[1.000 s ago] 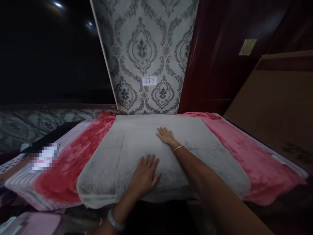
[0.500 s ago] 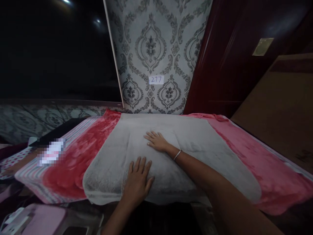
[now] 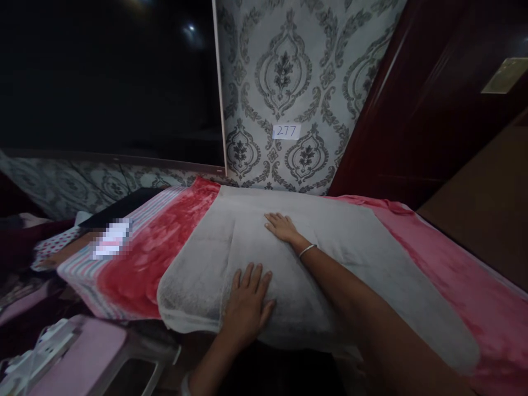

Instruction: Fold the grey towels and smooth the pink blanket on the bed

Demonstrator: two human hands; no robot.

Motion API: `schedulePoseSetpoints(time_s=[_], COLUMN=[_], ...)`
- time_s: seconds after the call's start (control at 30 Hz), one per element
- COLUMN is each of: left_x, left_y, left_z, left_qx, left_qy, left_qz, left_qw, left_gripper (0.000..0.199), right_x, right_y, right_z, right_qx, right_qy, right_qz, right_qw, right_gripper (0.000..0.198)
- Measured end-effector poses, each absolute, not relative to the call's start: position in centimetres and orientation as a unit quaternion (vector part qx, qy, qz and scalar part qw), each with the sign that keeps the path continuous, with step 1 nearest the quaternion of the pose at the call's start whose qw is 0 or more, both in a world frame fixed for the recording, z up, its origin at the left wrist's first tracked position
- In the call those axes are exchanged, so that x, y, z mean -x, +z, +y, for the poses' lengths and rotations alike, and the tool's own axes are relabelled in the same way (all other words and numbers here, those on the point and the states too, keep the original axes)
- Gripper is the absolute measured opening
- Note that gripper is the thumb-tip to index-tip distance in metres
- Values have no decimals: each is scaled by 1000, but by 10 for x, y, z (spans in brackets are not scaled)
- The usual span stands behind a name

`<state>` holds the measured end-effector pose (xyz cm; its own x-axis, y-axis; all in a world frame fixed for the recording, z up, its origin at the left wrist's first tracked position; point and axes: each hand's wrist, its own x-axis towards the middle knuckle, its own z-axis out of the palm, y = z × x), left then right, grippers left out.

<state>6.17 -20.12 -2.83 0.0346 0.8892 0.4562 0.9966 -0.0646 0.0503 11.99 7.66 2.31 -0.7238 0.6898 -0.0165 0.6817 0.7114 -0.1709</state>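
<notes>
A light grey, soft-looking cloth (image 3: 350, 220) is spread over a red and pink blanket (image 3: 160, 247). My left hand (image 3: 247, 302) rests palm down on the cloth near its front edge, fingers spread. Farther back, my right hand (image 3: 282, 226) lies flat on the same cloth, its fingers apart and a thin bracelet on the wrist. Neither hand grips anything. Faint creases run across the cloth around both hands, and its front edge hangs over the side.
A large dark screen (image 3: 111, 82) is at the back left, beside patterned wallpaper (image 3: 284, 71) bearing a paper label (image 3: 286, 131). Dark red panelling (image 3: 396, 121) and a brown box (image 3: 482, 187) stand right. A pink stool (image 3: 94, 352) carries a white power strip (image 3: 45, 352) at lower left.
The view has swung left, so the surroundings appear farther right. Both hands stay flat on the grey cloth, with little visible movement over it.
</notes>
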Motion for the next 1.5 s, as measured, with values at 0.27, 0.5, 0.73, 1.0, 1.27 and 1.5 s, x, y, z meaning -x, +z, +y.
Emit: schedulePoseSetpoints(time_s=[0.27,0.5,0.73,1.0,1.27,1.5], left_x=[-50,-56,-55,-56,-37,-49], left_y=[-34,-49,-49,-45,-37,-47], left_z=[-229,-230,-230,-231,-264,-269], left_qx=[674,648,648,658,490,262], left_qy=[-288,-301,-315,-306,-482,-646], left_qz=[-655,-672,-667,-672,-726,-664], left_qw=[184,195,190,149,17,-272], left_gripper=[39,41,41,42,31,54], right_x=[-102,-57,-29,-33,-103,-130], right_y=[12,12,10,22,24,13], right_z=[-6,19,41,33,-43,-80], right_qx=[81,120,206,234,108,64], right_qy=[60,44,56,63,97,105], right_qz=[-995,-992,-977,-970,-989,-992], right_qw=[27,15,17,1,-10,-40], right_gripper=[56,57,58,60,64,60])
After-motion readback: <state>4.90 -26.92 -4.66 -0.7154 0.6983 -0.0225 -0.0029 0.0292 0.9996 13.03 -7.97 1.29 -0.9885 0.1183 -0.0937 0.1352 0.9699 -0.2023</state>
